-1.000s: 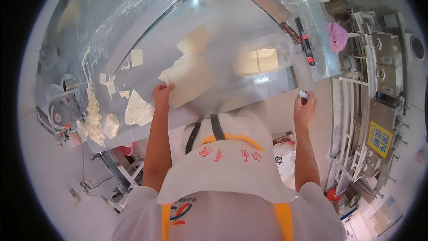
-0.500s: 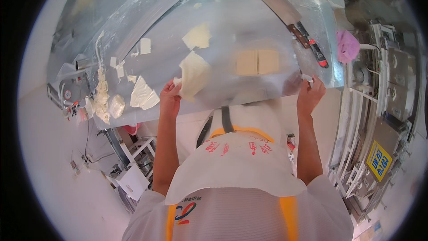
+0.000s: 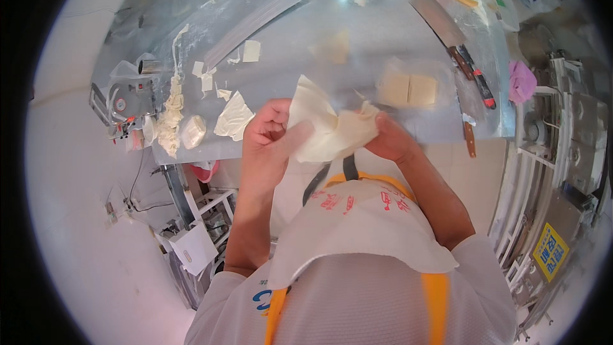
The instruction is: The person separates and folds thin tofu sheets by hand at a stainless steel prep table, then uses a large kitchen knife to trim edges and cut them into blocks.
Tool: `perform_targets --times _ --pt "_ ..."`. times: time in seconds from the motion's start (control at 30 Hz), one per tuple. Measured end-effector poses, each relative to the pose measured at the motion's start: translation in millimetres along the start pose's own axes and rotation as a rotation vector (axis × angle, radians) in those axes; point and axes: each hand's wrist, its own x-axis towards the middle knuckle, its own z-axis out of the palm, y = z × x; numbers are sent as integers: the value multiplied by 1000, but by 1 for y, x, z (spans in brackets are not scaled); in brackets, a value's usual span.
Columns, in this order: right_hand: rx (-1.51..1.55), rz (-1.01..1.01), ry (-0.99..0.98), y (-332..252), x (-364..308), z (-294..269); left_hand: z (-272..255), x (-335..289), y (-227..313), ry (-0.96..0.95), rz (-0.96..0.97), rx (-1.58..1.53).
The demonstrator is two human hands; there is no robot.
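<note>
Over the steel table [image 3: 357,64], both hands now grip the dough sheet [image 3: 325,129].

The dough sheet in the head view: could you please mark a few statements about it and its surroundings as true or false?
1. Both hands hold the dough sheet. True: left hand and right hand grip it.
2. The sheet lies flat on the table. False: it is lifted and crumpled above the steel table.
3. A cleaver lies on the table's right part. True.
4. The two square dough pieces are in the left hand. False: they rest on the table.
</note>
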Motion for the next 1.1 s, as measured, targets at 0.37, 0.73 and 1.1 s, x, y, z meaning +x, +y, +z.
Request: perform_targets --times 0.37,0.73,1.1 --pt "-1043 24 857 -7 -34 -12 -69 64 -201 418 -74 895" --pt "-1685 292 1311 -106 -41 -157 49 195 -261 -20 160 1163" --pt "422 -81 812 -87 -81 -207 6 173 -288 -17 -621 -253"
